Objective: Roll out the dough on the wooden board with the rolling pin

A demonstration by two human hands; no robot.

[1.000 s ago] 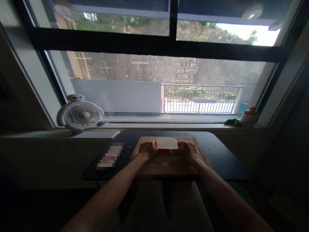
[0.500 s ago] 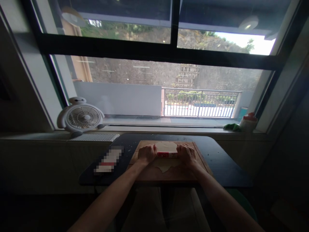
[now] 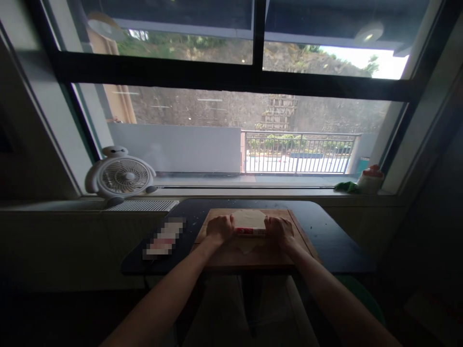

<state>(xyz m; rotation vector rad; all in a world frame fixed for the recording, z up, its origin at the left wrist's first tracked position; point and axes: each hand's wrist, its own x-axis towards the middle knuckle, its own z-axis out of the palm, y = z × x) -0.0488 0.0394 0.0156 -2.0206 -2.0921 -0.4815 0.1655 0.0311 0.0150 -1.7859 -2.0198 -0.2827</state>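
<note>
A thin, pale sheet of dough (image 3: 249, 218) with an uneven edge lies on a wooden board (image 3: 224, 259). Across it rests a rolling pin (image 3: 250, 232) whose visible middle is red and whitish. My left hand (image 3: 220, 227) is closed round its left end, and my right hand (image 3: 279, 229) grips the right end. Both fists cover the pin's ends, so those are hidden. Dough shows on the far side of the pin and, in a ragged flap, on the near side.
The board lies on a dark table (image 3: 340, 246) with rounded corners. A blurred-out flat item (image 3: 165, 237) is at the table's left. On the window sill stand a white fan (image 3: 128, 176), a green cloth (image 3: 346, 186) and a whitish bottle (image 3: 371, 180). A green stool (image 3: 361, 296) shows below right.
The view has shifted slightly. Both hands keep their grip on the rolling pin, which has barely moved. A little more of the dough shows beyond it.
</note>
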